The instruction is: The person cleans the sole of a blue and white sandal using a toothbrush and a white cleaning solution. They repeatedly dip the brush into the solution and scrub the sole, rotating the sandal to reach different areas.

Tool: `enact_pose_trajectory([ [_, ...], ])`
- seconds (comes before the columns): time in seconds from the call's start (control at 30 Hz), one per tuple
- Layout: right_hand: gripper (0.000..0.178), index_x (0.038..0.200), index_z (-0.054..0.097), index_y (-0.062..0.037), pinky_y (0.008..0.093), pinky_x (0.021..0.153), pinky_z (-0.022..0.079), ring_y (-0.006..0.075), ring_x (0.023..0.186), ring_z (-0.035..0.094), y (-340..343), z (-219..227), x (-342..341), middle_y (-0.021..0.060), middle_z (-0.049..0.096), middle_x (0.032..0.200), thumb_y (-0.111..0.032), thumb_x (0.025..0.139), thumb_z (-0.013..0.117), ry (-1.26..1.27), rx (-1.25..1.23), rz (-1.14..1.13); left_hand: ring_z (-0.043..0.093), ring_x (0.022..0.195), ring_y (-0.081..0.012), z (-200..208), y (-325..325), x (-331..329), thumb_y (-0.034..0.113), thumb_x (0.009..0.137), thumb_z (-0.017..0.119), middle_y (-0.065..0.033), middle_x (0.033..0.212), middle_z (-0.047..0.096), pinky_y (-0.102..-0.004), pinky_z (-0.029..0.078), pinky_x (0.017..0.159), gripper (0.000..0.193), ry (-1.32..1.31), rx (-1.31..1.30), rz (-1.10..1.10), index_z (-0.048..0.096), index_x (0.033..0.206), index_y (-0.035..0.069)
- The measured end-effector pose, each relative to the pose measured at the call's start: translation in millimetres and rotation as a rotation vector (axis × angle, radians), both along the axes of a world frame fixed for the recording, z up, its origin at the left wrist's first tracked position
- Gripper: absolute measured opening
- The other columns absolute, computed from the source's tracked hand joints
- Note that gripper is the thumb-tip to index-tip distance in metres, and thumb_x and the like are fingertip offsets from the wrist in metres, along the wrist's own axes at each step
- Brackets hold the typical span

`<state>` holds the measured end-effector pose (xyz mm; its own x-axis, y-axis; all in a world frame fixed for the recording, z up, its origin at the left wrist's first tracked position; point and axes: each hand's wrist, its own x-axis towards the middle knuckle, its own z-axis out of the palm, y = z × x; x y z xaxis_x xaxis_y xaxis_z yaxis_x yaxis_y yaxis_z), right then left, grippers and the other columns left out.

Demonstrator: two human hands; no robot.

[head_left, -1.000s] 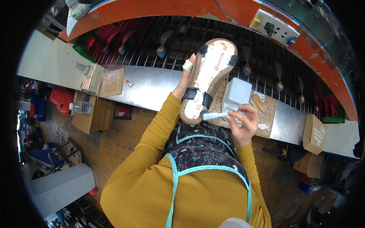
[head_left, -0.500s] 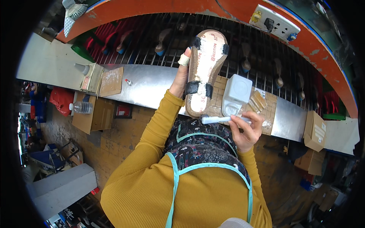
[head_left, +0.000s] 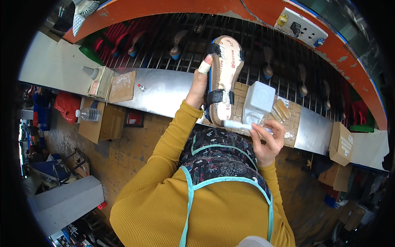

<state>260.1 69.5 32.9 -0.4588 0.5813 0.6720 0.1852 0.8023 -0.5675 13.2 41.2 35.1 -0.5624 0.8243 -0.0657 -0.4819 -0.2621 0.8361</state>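
Note:
My left hand (head_left: 199, 84) is closed on the left side of an upturned sandal (head_left: 226, 76), its thumb wrapped in a pale covering. The sandal's pale bottom with red print faces me, and black strap ends are folded over its brown edges. A strip of blue shows along its left side. Between thumb and fingers of my right hand (head_left: 268, 142) is a small white-handled brush (head_left: 236, 124). Its head end lies against the sandal's heel, and the bristles cannot be made out. A white plastic container (head_left: 260, 96) stands just beyond my right hand.
Ahead runs a conveyor of metal rods (head_left: 160, 45) carrying several shoe pieces, below an orange frame (head_left: 238, 18) with a power strip (head_left: 302, 26). A yellowish block (head_left: 281, 110) lies right of the container. Cardboard boxes (head_left: 341, 143) stand at right. A glue-marked board (head_left: 122, 86) lies left.
The sandal has turned slightly and shifted right, bringing the blue along its left side into view. The brush's head end has risen from just below the heel to its edge.

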Motion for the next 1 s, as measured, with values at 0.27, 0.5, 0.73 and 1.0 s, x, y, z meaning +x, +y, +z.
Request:
enact_pose_trajectory([
  [0.27, 0.022, 0.093, 0.078, -0.0116, 0.0306, 0.082, 0.034, 0.0154, 0.077, 0.056, 1.8, 5.6, -17.4, 0.006, 0.061, 0.1, -0.013, 0.072, 0.083, -0.077, 0.022, -0.085, 0.067, 0.084, -0.013, -1.5, -10.7, 3.0, 0.059, 0.092, 0.055, -0.0107, 0.101, 0.068, -0.0256, 0.054, 0.075, 0.066, 0.199, -0.112, 0.037, 0.06, 0.117, -0.002],
  [0.5, 0.018, 0.093, 0.078, -0.0111, 0.0301, 0.083, 0.033, 0.0115, 0.069, 0.054, 5.9, 0.9, -26.6, 0.004, 0.059, 0.099, -0.013, 0.076, 0.081, 0.038, -0.237, -0.068, 0.063, 0.078, -0.0101, -3.9, -13.8, 6.5, 0.049, 0.095, 0.057, -0.0079, 0.093, 0.069, -0.0246, 0.051, 0.071, 0.058, 0.193, -0.053, 0.057, 0.067, 0.104, -0.007],
  [0.73, 0.014, 0.09, 0.078, -0.0112, 0.0306, 0.077, 0.03, 0.01, 0.062, 0.048, 44.3, 24.0, -61.5, 0.0013, 0.058, 0.097, -0.018, 0.078, 0.078, 0.055, -0.144, -0.12, 0.065, 0.086, -0.0141, -40.7, -17.1, -0.3, 0.064, 0.091, 0.051, -0.0091, 0.098, 0.068, -0.0286, 0.054, 0.076, 0.073, 0.285, -0.008, -0.083, 0.063, 0.111, -0.005],
  [1.0, 0.02, 0.096, 0.076, -0.0137, 0.0323, 0.076, 0.029, 0.0104, 0.067, 0.05, 79.8, 29.6, -80.0, 0.0002, 0.059, 0.095, -0.021, 0.078, 0.078, 0.0, 0.103, -0.344, 0.067, 0.094, -0.0198, -42.1, -27.1, -8.1, 0.074, 0.079, 0.059, -0.0125, 0.111, 0.066, -0.0324, 0.057, 0.082, 0.09, 0.245, -0.021, -0.228, 0.055, 0.125, -0.004],
])
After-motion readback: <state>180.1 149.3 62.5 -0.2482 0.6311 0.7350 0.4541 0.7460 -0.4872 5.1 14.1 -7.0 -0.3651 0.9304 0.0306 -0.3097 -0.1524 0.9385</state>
